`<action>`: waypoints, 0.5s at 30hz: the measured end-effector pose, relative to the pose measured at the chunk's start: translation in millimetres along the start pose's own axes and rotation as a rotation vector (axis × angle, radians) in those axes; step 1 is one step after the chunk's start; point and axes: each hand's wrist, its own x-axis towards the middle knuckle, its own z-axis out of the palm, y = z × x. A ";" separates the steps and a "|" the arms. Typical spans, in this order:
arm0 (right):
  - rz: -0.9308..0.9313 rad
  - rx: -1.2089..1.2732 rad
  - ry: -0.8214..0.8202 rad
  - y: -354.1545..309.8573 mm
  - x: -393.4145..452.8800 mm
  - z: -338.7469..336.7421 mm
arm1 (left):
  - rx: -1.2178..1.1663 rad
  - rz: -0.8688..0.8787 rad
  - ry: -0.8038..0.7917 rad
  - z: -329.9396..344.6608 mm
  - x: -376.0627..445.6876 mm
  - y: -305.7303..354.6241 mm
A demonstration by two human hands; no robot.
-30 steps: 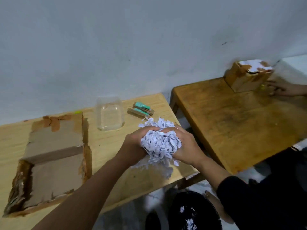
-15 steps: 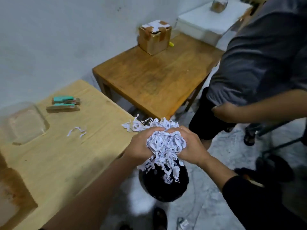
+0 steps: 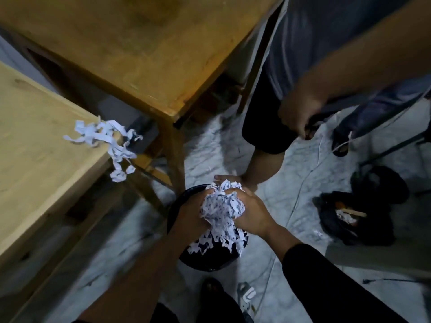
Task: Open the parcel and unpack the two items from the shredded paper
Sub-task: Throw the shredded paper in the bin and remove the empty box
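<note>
A wad of white shredded paper (image 3: 221,208) is squeezed between my left hand (image 3: 190,213) and my right hand (image 3: 250,212), directly over a black bin (image 3: 184,255) on the floor. Strips hang from the wad down into the bin. A small clump of loose shreds (image 3: 109,141) lies on the corner of the light wooden table (image 3: 35,141) and dangles over its edge. The parcel and the two unpacked items are out of view.
A darker wooden table (image 3: 144,50) stands beyond the light one, its leg close to the bin. Another person (image 3: 326,54) stands at the right, one hand hanging low. A black bag (image 3: 356,217) with scraps lies on the marble floor at the right.
The view has tilted down to the floor. Both hands have carried the wad lower, from beside the table's edge to just above the bin. A clump of shreds stays on the table corner.
</note>
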 end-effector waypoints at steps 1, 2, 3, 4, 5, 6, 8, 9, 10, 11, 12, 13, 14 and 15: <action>0.031 -0.014 -0.028 9.9 5.0 6.4 | 0.043 -0.044 -0.015 8.4 5.7 -8.4; 0.068 -0.022 -0.067 18.3 9.4 11.5 | 0.077 -0.091 -0.031 16.1 11.1 -17.2; 0.120 -0.035 -0.117 24.7 13.9 15.1 | 0.141 -0.108 -0.048 22.8 16.4 -24.8; 0.160 -0.057 -0.169 28.3 17.7 16.6 | 0.241 -0.119 -0.069 27.1 20.5 -27.8; 0.188 -0.095 -0.219 30.1 21.2 16.8 | 0.368 -0.143 -0.093 31.1 23.9 -30.6; 0.206 -0.142 -0.262 29.9 24.0 16.4 | 0.478 -0.175 -0.118 33.7 26.0 -31.2; 0.222 -0.258 -0.292 24.5 27.5 15.8 | 0.577 -0.209 -0.120 33.9 25.9 -22.8; 0.207 -0.311 -0.261 18.9 27.6 15.1 | 0.603 -0.197 -0.108 33.5 24.4 -14.8; 0.195 -0.348 -0.210 12.1 26.8 13.7 | 0.629 -0.184 -0.094 33.2 22.4 -6.5; 0.192 -0.378 -0.163 3.9 25.1 11.3 | 0.654 -0.175 -0.083 30.9 19.9 1.4; 0.190 -0.409 -0.130 -4.8 23.0 8.2 | 0.666 -0.169 -0.062 27.8 17.1 8.6; 0.188 -0.437 -0.114 -14.5 20.4 3.6 | 0.674 -0.175 -0.051 23.7 14.4 14.0; 0.175 -0.455 -0.096 -24.4 17.1 -1.7 | 0.691 -0.163 -0.045 19.6 12.0 19.0; 0.160 -0.468 -0.083 -33.9 13.7 -7.5 | 0.718 -0.144 -0.047 14.9 9.0 26.5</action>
